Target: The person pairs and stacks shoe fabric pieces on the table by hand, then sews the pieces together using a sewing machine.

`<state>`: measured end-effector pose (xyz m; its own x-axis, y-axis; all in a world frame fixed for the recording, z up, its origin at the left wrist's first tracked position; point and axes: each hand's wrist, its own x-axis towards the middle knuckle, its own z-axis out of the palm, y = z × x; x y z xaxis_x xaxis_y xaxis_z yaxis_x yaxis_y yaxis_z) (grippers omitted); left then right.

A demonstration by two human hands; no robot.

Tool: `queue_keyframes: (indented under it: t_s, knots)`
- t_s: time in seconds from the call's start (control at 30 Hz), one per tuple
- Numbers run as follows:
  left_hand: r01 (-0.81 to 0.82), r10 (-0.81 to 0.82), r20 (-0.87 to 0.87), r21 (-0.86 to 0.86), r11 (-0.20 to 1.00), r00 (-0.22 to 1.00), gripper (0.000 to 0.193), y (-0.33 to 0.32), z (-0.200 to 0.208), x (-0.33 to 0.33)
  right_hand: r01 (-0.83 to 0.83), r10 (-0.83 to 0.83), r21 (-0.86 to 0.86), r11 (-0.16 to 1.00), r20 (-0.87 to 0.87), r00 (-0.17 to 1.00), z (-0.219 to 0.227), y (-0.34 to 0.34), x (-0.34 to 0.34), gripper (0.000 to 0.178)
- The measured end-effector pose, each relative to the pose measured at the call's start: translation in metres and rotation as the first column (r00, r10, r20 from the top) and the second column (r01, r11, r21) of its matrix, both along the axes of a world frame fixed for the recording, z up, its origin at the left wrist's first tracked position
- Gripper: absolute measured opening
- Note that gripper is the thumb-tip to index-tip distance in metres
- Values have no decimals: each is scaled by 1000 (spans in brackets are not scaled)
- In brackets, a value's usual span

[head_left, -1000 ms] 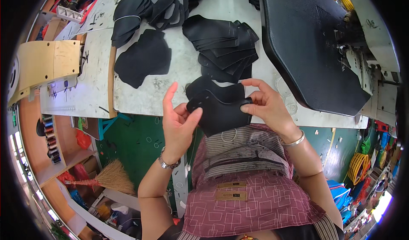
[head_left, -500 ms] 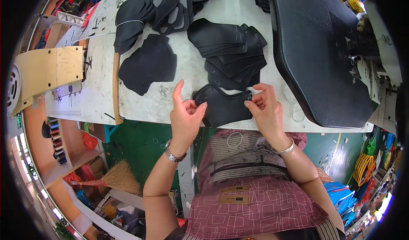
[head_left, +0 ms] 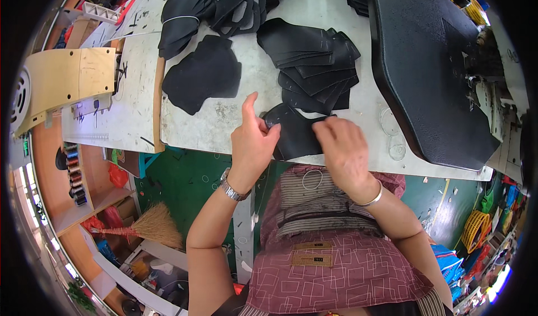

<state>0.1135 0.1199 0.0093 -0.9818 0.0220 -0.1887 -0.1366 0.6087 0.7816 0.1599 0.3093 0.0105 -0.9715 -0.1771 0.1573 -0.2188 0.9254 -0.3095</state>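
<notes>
A curved black sheet piece, leather-like [head_left: 294,134], lies at the table's near edge between my hands. The thumb of my left hand [head_left: 252,148] pinches its left side, while the index finger points up and away. My right hand [head_left: 346,150] has its fingers closed together over the piece's right edge, its back covering that corner. Just beyond is a fanned stack of similar black pieces [head_left: 319,64]. A separate flat black pile [head_left: 206,75] rests to the left.
Behind are a tied black bundle [head_left: 182,22] and black pieces with grey patches [head_left: 241,10]. A large black padded board [head_left: 426,75] stands along the right. Clear round discs [head_left: 397,148] lie beside it. A straw broom [head_left: 154,226] is below left.
My right hand has turned over and moved left and inward, its fingers now covering the piece's right edge. The left hand keeps its pinch. The whole view has shifted slightly.
</notes>
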Motion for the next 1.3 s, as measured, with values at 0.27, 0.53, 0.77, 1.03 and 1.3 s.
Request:
queue_keyframes:
  t_s: [0.27, 0.53, 0.77, 1.03, 1.3]
  knots:
    - [27, -213, -421, -406, 914, 882, 44, -34, -6, -24, -466, 463, -3, 885, 118, 879, -4, -18, 15, 79]
    - [-117, -211, -554, -497, 860, 805, 16, -111, -7, -91, -19, -67, -264, 964, -315, 947, 23, 7, -117, 36]
    - [37, -302, -676, -376, 926, 673, 5, -36, 29, -17, 97, -91, -68, 993, 81, 993, 8, 28, -165, 53]
    - [335, -407, -560, -231, 913, 722, 24, 7, -2, 37, -138, 87, -81, 987, -450, 889, 10, 19, -160, 38]
    - [0, 15, -12, 786, 619, 1000, 77, -23, 21, 19, 303, 413, -815, 495, 527, 743, 26, 30, -28, 19]
